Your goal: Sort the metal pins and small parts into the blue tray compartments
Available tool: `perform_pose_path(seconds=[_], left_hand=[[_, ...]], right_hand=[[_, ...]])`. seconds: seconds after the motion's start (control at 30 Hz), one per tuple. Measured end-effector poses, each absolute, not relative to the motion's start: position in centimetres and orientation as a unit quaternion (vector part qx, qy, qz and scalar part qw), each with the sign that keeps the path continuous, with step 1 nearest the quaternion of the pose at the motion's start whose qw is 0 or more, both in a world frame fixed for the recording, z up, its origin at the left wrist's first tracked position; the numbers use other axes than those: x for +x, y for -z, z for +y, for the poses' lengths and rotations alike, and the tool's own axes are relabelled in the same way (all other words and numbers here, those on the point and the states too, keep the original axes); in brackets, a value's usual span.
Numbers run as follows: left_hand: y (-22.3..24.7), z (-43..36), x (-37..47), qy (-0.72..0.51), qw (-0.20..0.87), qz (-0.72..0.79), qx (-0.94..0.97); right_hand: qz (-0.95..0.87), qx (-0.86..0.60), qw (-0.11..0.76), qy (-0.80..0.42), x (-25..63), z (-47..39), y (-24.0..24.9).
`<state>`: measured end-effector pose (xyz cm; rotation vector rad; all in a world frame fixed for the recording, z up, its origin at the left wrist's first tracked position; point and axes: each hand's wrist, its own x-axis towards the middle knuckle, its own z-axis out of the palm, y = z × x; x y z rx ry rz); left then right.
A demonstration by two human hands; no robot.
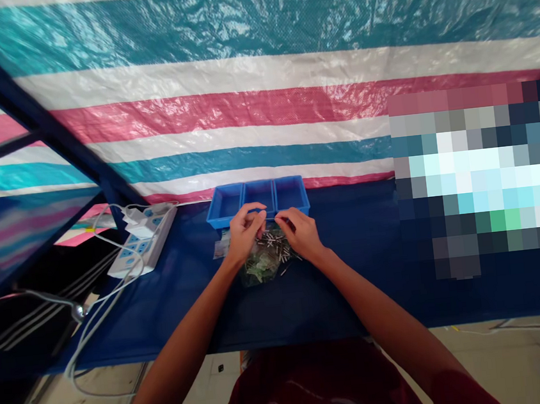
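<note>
My left hand [247, 231] and my right hand [302, 232] meet over the table, fingertips pinched a short way apart. A small thin pale rod [270, 219] spans the gap between them, one end in each pinch. Its exact kind is too small to make out. Just below the hands lies a heap of short silvery metal pins [279, 247], some scattered singly. Beside it, nearer to me, is a crumpled clear plastic bag [260, 266] with greenish contents. Behind the hands stands a blue tray [212, 223] with three compartments, its front partly covered by my fingers.
At the left, a white power strip [134, 258] carries plugs, and white cables [90, 330] hang over the edge of the dark blue table [176, 321]. A dark metal frame [35, 124] slants there. Striped plastic sheeting [237, 70] forms the back. The right side is pixelated.
</note>
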<state>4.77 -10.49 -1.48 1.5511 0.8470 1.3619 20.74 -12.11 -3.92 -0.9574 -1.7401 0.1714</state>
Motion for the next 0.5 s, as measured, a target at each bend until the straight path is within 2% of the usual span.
perform_pose_path(seconds=[0.17,0.5], left_hand=[[1.28,-10.34,4.83,-0.589,0.425,0.349,0.592],[1.35,-10.34,4.88,-0.573,0.398,0.374,0.611]], right_hand=[[-0.708,-0.423,0.561,-0.071,20.82,-12.21,3.81],[-0.689,-0.430,0.580,-0.066,20.86,-12.27,3.78]])
